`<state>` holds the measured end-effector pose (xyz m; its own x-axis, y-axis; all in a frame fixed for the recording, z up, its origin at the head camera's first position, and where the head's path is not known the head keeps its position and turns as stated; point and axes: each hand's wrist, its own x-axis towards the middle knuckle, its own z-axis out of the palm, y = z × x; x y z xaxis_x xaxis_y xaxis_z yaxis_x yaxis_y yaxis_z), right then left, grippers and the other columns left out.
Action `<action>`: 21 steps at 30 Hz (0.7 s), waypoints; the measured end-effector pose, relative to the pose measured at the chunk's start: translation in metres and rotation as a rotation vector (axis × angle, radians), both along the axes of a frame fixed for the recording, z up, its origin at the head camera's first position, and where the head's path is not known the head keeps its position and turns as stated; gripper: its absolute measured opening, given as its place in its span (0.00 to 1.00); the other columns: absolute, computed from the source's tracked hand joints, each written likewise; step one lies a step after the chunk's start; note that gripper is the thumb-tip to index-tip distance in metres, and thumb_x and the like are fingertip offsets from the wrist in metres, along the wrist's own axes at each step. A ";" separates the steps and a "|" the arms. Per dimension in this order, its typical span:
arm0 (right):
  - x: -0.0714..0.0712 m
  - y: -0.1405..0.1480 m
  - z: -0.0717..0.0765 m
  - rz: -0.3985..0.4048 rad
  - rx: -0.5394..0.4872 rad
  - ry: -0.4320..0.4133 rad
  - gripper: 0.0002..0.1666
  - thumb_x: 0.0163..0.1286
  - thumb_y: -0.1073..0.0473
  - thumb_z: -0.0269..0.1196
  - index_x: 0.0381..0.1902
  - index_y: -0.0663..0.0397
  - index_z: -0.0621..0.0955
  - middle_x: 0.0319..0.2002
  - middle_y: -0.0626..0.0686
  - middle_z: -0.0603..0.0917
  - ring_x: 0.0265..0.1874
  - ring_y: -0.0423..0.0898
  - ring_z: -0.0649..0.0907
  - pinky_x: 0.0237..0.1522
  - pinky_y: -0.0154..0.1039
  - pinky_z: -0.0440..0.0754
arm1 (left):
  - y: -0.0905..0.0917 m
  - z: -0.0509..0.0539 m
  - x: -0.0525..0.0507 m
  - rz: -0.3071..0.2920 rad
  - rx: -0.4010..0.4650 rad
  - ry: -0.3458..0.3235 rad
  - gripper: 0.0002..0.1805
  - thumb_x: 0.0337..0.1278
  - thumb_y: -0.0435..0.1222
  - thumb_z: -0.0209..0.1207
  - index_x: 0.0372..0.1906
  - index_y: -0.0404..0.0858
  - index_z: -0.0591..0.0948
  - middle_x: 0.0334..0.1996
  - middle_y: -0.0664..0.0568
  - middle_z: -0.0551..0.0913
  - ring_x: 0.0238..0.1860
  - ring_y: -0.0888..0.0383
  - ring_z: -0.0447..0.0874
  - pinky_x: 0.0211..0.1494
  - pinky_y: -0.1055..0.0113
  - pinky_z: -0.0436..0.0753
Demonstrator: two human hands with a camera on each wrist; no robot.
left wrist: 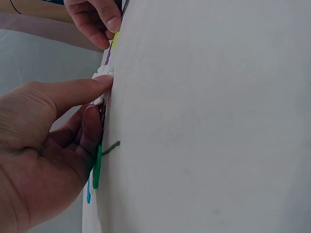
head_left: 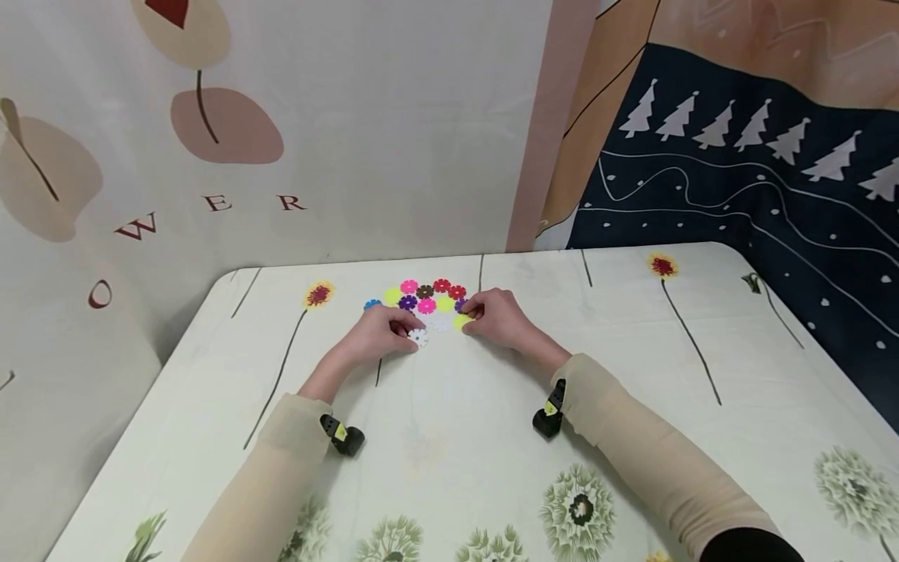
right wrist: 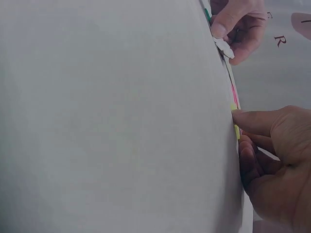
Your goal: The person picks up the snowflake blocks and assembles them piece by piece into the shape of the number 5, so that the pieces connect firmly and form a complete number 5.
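Note:
My left hand point(head_left: 379, 336) pinches a white notched, flower-shaped disc point(head_left: 419, 337) between thumb and fingers, tilted up off the table in the left wrist view. To its right, my right hand point(head_left: 500, 318) has thumb and fingers at the edge of a yellow disc point(head_left: 460, 321) lying on the table, pinching it. Between and beyond the hands lies a cluster of similar discs: pink point(head_left: 410, 286), brown point(head_left: 424, 292), red point(head_left: 442, 286), purple point(head_left: 408, 302) and others. A green disc point(left wrist: 97, 167) shows beneath the left fingers in the left wrist view; the left hand hides part of the cluster.
A pale cloth with printed flowers covers the table point(head_left: 449, 414). Behind its far edge hangs a light curtain point(head_left: 393, 156), with a dark tree-patterned cloth point(head_left: 702, 179) at the right. Each wrist wears a small black camera point(head_left: 344, 437).

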<state>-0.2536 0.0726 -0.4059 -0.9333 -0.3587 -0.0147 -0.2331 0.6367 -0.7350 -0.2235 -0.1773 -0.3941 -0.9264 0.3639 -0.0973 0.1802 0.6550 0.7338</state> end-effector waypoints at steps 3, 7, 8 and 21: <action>0.000 -0.001 0.001 -0.009 0.002 -0.019 0.18 0.62 0.64 0.75 0.49 0.62 0.86 0.38 0.54 0.84 0.39 0.49 0.78 0.43 0.37 0.78 | 0.000 0.000 0.000 -0.003 0.009 -0.001 0.15 0.58 0.29 0.72 0.51 0.36 0.88 0.35 0.48 0.83 0.38 0.51 0.76 0.43 0.62 0.79; -0.001 -0.001 0.001 -0.009 -0.011 -0.044 0.18 0.63 0.65 0.75 0.50 0.62 0.86 0.39 0.54 0.83 0.40 0.49 0.77 0.43 0.37 0.77 | 0.000 0.000 0.000 -0.006 0.011 -0.003 0.16 0.58 0.29 0.71 0.52 0.36 0.88 0.36 0.48 0.83 0.39 0.50 0.76 0.43 0.62 0.78; -0.001 -0.001 0.001 -0.008 -0.014 -0.049 0.18 0.63 0.65 0.75 0.50 0.62 0.86 0.39 0.54 0.83 0.40 0.49 0.77 0.43 0.37 0.77 | 0.000 0.000 0.001 -0.007 0.010 -0.002 0.16 0.59 0.29 0.71 0.52 0.37 0.88 0.36 0.48 0.83 0.39 0.50 0.76 0.43 0.62 0.78; -0.004 0.005 -0.001 0.033 -0.022 -0.074 0.17 0.63 0.64 0.75 0.50 0.59 0.86 0.38 0.53 0.81 0.40 0.49 0.76 0.42 0.36 0.76 | -0.004 -0.004 0.000 0.008 0.037 -0.010 0.14 0.64 0.29 0.67 0.53 0.37 0.88 0.41 0.47 0.85 0.41 0.50 0.77 0.44 0.63 0.81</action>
